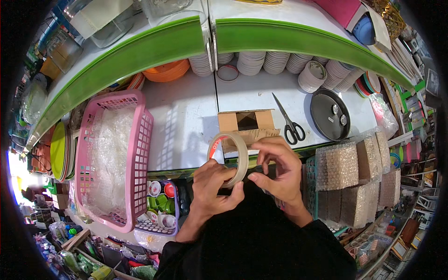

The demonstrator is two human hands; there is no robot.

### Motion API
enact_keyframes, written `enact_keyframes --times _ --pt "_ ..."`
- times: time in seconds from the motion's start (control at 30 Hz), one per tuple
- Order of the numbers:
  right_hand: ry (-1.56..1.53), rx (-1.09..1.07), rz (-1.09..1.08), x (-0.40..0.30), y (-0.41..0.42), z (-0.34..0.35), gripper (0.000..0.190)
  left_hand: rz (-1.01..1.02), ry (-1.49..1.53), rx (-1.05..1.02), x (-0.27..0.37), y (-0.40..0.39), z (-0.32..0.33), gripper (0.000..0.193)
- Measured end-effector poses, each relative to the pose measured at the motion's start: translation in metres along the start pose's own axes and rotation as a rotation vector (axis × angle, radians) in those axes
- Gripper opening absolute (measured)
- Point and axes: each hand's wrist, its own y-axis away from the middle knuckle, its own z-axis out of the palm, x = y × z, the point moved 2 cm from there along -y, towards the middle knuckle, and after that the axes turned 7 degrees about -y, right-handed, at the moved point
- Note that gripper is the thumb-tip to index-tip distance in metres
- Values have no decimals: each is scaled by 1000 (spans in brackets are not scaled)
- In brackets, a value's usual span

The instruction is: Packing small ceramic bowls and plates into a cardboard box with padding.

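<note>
A roll of clear adhesive tape stands on edge in my left hand, its red printed core facing partly towards me. The left fingers reach into the ring and the thumb presses its lower outer side. Just right of the roll is my right hand, fingers bent, with a gap between thumb and forefinger. Nothing is visible in that gap. Behind the roll, a small cardboard box with spread flaps lies on the white shelf. Black-handled scissors lie to the box's right, blades pointing away.
A pink plastic basket of bubble wrap stands left. A round black pan lies right, before stacked white bowls. Bubble-wrapped boxes are piled at my right. A green-edged upper shelf overhangs the back.
</note>
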Motion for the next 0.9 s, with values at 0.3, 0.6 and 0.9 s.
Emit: enact_keyframes --times 0.3,0.6,0.9 --pt "164 -204 -61 -18 -4 -4 35 -19 76 -142 13 -11 -14 13" --pt "94 -233 94 -18 -3 -1 21 -65 143 -167 13 -10 -14 12" --pt "66 -250 105 -19 -1 -2 22 -155 186 -214 11 -6 -16 13"
